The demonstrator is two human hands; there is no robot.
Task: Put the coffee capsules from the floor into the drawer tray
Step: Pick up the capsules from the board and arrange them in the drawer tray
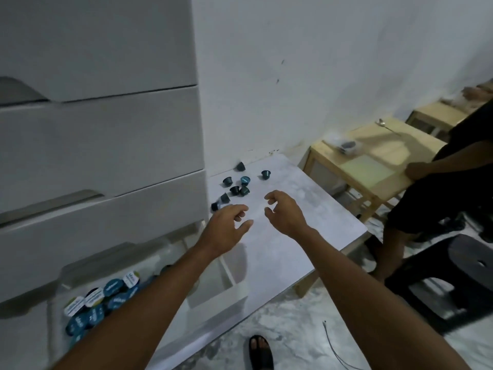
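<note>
Both bare arms reach forward from the near edge, side by side. The left hand [226, 222] is palm down, with loosely curled fingers and nothing in it. The right hand [284, 212] is just beside it, slightly farther, its fingers and thumb spread apart and bent, also empty.

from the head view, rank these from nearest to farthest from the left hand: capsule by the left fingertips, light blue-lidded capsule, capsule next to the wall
1. Capsule by the fingertips, just left of the left hand.
2. Light blue-lidded capsule, mid-cluster.
3. Capsule next to the wall, farthest back.
</note>
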